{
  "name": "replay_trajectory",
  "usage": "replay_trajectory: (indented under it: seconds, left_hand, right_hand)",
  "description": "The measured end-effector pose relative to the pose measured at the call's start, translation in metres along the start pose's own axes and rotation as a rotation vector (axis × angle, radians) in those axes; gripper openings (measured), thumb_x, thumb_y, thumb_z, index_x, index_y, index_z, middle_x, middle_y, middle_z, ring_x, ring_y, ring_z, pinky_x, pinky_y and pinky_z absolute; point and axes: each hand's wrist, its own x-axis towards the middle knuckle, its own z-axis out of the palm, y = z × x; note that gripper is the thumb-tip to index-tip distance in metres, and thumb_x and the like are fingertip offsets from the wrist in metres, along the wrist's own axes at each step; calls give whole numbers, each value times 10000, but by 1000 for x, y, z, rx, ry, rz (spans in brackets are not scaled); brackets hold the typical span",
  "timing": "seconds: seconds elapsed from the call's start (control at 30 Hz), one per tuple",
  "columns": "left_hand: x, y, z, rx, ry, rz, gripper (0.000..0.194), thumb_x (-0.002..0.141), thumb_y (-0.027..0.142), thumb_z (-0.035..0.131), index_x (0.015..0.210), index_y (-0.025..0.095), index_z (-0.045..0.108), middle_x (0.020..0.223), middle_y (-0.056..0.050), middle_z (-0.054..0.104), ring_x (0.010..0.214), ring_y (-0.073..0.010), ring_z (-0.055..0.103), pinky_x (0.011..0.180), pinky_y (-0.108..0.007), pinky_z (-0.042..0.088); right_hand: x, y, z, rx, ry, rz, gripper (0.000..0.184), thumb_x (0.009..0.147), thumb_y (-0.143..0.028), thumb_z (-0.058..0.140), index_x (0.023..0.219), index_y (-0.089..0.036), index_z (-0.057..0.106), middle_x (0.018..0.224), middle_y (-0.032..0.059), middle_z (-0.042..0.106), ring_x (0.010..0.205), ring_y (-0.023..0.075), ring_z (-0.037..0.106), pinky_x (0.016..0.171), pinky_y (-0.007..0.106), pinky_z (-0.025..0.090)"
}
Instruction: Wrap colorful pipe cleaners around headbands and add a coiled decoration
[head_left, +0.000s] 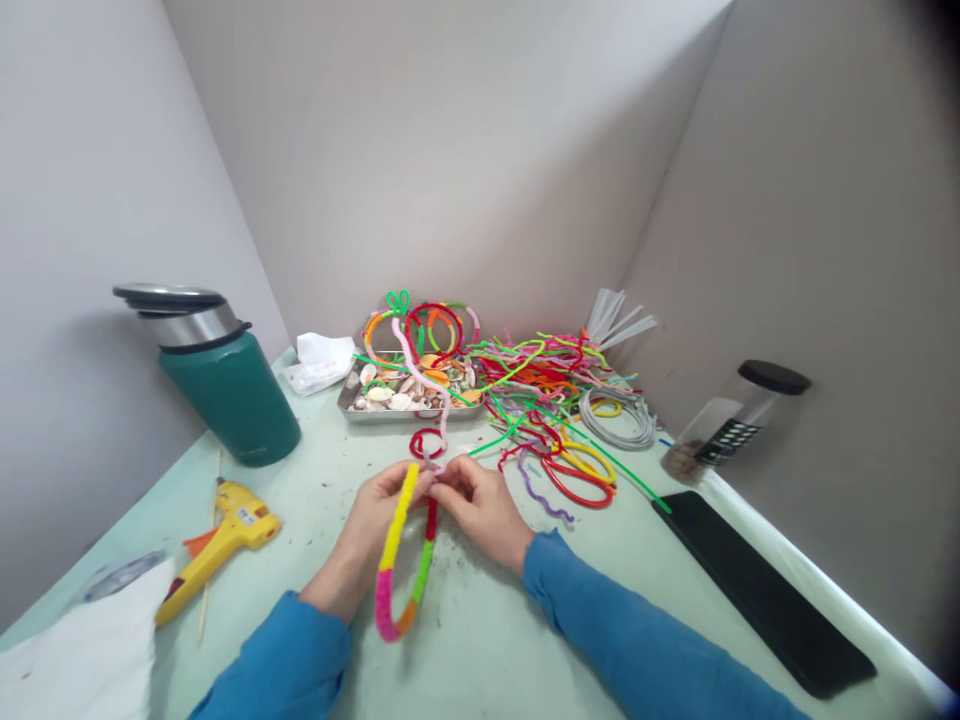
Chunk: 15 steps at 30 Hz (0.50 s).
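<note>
**While the fingertips meet, a light pinch suits the striped loop (385, 600)**

Because the hands are together at the middle of the table (300, 520), each can take a separate share of the work. The left hand (367, 520) appears closed on the upper part of the loop, which hangs in front of the fingers; the right hand (486, 508) seems to pinch the lower end of the pale pink strand (445, 430). The exact contact is hidden by the fingers.

Gripping close to where strand and loop meet should give the best control, with gentle pressure so the fuzz is not crushed. The pink strand's far part reaches over the metal tray (412, 415) of shells (380, 394), so a hard tug could snag it or disturb them. Slack is also worth guiding away from the small red ring (412, 443) just beyond the fingertips.
</note>
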Motion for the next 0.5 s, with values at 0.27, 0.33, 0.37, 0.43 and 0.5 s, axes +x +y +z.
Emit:
replay_trajectory:
  seconds: [0.27, 0.33, 0.37, 0.43, 0.5]
  left_hand:
    - [-2, 8, 1, -142, 43, 19, 262, 716, 379, 627, 839, 203, 477, 663, 65, 501, 437, -35, 416, 362, -141, 312]
    - [0, 7, -2, -144, 20, 30, 265, 722, 384, 624, 837, 201, 472, 652, 68, 486, 399, -20, 342, 323, -132, 236]
    - [0, 6, -3, -147, 0, 31, 268, 723, 389, 625, 837, 200, 472, 645, 70, 481, 389, -17, 315, 315, -131, 210]
    - [1, 4, -4, -136, -36, 18, 275, 715, 396, 633, 822, 198, 474, 628, 74, 473, 377, -15, 283, 312, -134, 180]
    - [1, 4, -3, -111, -45, -16, 284, 697, 398, 646, 802, 191, 482, 611, 76, 472, 367, -13, 273, 320, -142, 172]
  right_hand:
    - [9, 18, -9, -1, -38, 66, 221, 875, -342, 427, 749, -192, 529, 627, -12, 585, 560, 105, 510, 555, 212, 358]
    - [15, 24, -19, -56, 19, 97, 220, 874, -327, 423, 741, -192, 536, 635, -9, 596, 566, 111, 518, 561, 219, 355]
    - [17, 26, -24, -107, 82, 104, 216, 866, -321, 434, 732, -190, 542, 645, -4, 599, 582, 118, 519, 566, 224, 350]
    - [21, 27, -34, -201, 220, 82, 188, 844, -313, 472, 734, -186, 558, 676, 4, 596, 628, 131, 514, 583, 235, 343]
    - [21, 22, -39, -184, 220, 28, 200, 841, -328, 482, 738, -181, 571, 688, 6, 584, 648, 132, 503, 595, 237, 344]
